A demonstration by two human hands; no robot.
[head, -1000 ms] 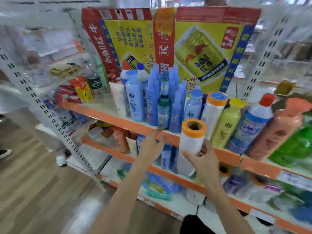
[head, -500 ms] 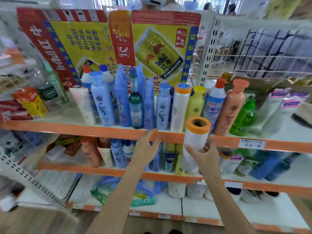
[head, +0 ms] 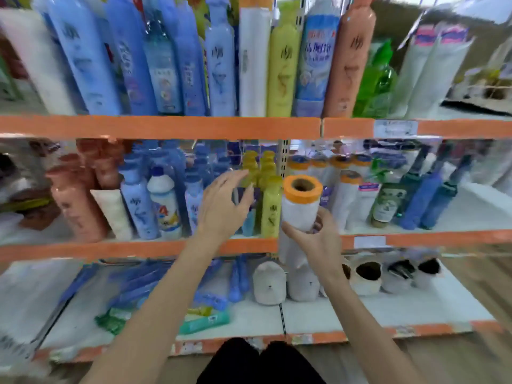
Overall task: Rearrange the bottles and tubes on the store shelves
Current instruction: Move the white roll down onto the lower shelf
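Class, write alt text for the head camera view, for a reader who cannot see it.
A person's right hand holds up a white roll with an orange end before orange-edged store shelves, while the open left hand reaches toward the yellow bottles on the middle shelf. Blue, white and peach bottles crowd the shelves.

The held roll (head: 301, 209) is white with an orange band around its top and a brown core. Shelf edges (head: 160, 127) are orange; shelf boards (head: 388, 309) white. Top row: blue bottles (head: 83, 56), one white tube (head: 253, 65), one yellow bottle (head: 282, 70), one salmon-pink bottle (head: 350, 62), one green bottle (head: 374, 84). Middle row: salmon-pink bottles (head: 74, 206), blue bottles (head: 138, 209), yellow bottles (head: 271, 209), further white rolls with orange tops (head: 346, 198). Bottom row: grey slippers (head: 269, 282) and a teal tube (head: 205, 322).
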